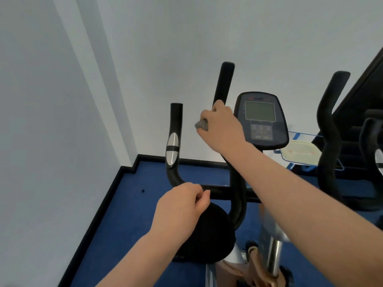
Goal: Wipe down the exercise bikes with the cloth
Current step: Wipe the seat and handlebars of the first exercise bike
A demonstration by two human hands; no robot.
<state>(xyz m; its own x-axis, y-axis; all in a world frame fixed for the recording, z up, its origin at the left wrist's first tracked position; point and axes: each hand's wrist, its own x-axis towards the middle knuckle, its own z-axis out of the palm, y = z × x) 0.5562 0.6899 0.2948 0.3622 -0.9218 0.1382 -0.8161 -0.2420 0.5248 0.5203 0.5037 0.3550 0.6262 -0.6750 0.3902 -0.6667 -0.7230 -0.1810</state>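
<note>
— Which way is the handlebar [224,83] running where the cloth [201,124] is?

— It is standing nearly upright, its long axis rising toward the wall and tipping slightly right, beside the console [260,119] of the exercise bike [238,195].

— And the cloth against the grip?

— The right hand [221,127] is curling round that bar with the grey cloth bunched inside; a small wad is poking out on the hand's left side, by the fingers.

— The other grip?

— The left hand [180,206] is closing its fingers over the lower crossbar [219,192], thumb lying on top, just above the black seat [209,233].

— Anything else?

— A second bike [331,129] is standing at the right.
</note>
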